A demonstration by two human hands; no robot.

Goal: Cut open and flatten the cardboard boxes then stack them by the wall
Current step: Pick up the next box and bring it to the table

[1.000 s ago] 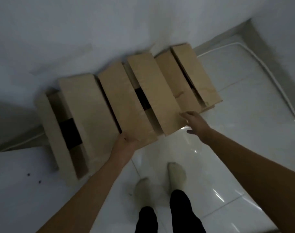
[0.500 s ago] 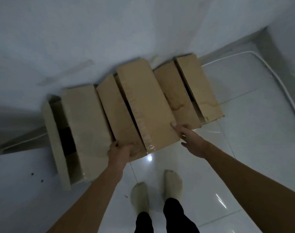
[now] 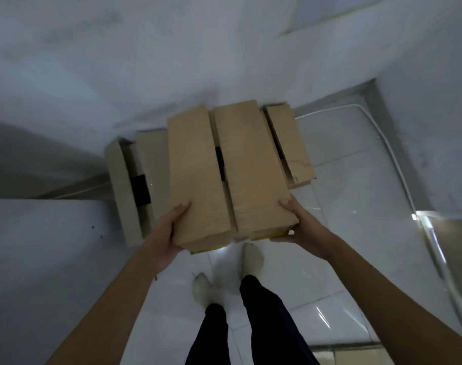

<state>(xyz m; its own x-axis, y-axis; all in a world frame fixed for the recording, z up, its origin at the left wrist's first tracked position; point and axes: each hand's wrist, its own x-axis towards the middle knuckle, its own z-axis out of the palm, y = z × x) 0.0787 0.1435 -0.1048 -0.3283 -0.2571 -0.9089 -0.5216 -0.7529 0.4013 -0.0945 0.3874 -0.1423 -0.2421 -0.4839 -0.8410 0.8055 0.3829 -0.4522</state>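
A flattened brown cardboard box (image 3: 224,175) is lifted off the floor and tilted up toward me, with yellow print showing under its near edge. My left hand (image 3: 169,230) grips its near left corner, thumb on top. My right hand (image 3: 295,219) grips the near right corner the same way. Behind it, more flattened cardboard (image 3: 127,188) leans on the floor by the white wall (image 3: 145,61) at the left, and another piece (image 3: 290,143) pokes out at the right.
My two socked feet (image 3: 251,259) stand on the glossy white tile floor just below the box. A white cable (image 3: 393,159) runs along the floor at the right. A corner of the room lies at the upper right.
Both hands have closed on the near corners of the middle cardboard and lifted it up and toward me, off the row by the wall. The view has shifted right.
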